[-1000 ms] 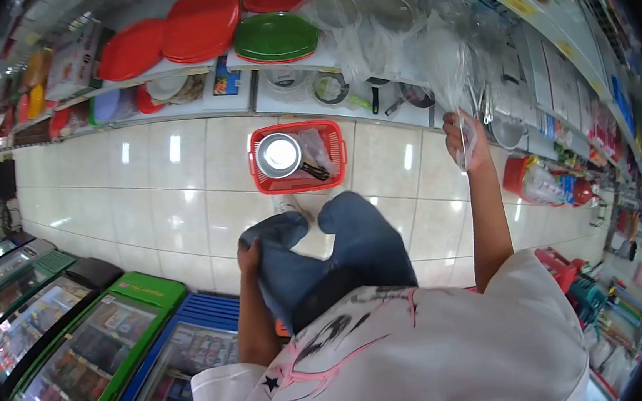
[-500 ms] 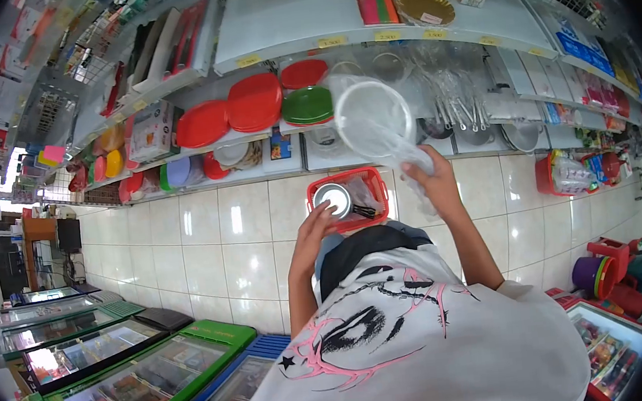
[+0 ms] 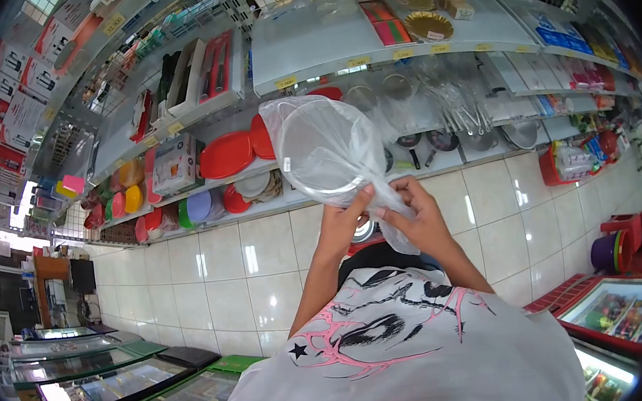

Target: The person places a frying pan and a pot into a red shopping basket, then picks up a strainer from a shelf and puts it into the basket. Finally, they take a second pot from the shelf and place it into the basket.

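Observation:
A round white-rimmed strainer in a clear plastic bag (image 3: 321,150) is held up in front of the shelves. My left hand (image 3: 343,220) pinches the bag just below the rim. Beside it, my right hand (image 3: 415,214) grips the gathered plastic around the handle end, and loose plastic hangs beneath. Below my hands, a metal pan (image 3: 364,232) shows in part, inside the mostly hidden red basket (image 3: 355,248).
Shelves hold red plates (image 3: 225,155), ladles (image 3: 463,113) and gold trays (image 3: 429,25). Another red basket with packages (image 3: 565,169) stands on the tiled floor to the right. Glass-topped freezers (image 3: 110,375) line the lower left.
My left hand has left the metal pan and taken hold of the bag. The bagged strainer has moved left and nearer, and my right hand has come beside my left.

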A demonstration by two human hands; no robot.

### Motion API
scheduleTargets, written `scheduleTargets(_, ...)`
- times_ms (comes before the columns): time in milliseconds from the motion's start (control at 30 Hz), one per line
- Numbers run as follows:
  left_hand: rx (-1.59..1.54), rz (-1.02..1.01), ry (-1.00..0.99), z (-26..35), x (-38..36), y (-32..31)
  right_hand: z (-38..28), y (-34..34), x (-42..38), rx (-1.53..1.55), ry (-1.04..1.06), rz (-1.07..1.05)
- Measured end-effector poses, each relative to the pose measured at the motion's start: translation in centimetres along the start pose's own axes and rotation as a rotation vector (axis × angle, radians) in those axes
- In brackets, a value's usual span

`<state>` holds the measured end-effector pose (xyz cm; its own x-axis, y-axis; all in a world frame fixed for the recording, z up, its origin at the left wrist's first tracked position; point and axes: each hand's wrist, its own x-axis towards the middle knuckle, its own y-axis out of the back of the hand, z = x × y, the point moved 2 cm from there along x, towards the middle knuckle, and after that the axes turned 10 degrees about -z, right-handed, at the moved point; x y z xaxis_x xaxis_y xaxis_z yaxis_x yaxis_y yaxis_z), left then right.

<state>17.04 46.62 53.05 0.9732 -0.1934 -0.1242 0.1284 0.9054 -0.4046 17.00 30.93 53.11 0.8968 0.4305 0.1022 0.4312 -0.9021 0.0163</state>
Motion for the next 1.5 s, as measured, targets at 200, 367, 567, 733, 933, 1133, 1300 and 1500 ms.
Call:
scheduleTargets(200, 0.014, 0.08, -0.04, 1.9, -1.9, 3.2, 3.4, -0.1, -2.9, 0.133, -0.262, -0.163)
scheduleTargets(367, 0.047, 0.072, -0.074, 2.5, -2.8, 4.0, 0.1, -1.4, -1.5, 0.155, -0.08, -0.103)
scheduleTargets(567, 0.109, -0.015, -0.039, 1.2, -4.0, 4.4, -0.6, -3.8, -0.7, 0.453, -0.439, -0.471)
scheduleTargets(733, 0.184, -0.035, -0.081, 1.9, -4.6, 4.0, 0.0, -5.0, -1.3, 0.334, -0.327, -0.265)
scheduleTargets(933, 0.2, -0.102, -0.114, 3.8, -5.6, 5.6, -0.3, -3.3, -2.2, -0.115, -0.106, -0.052)
scheduleTargets(1133, -0.284, -0.05, -0.368, 5.6, -8.3, 7.4, -3.1, -1.0, -3.3, -0.777, 0.295, 0.241)
scheduleTargets(1300, -0.029, 0.212, -0.307, 6.7, -9.9, 6.2, -3.2, -0.5, -3.2, -0.908, 0.41, 0.203)
scheduleTargets(1500, -0.239, 0.122, -0.287, 4.2, -11.0, 6.9, -1.3, -1.4, -3.9, -0.823, 0.413, 0.169)
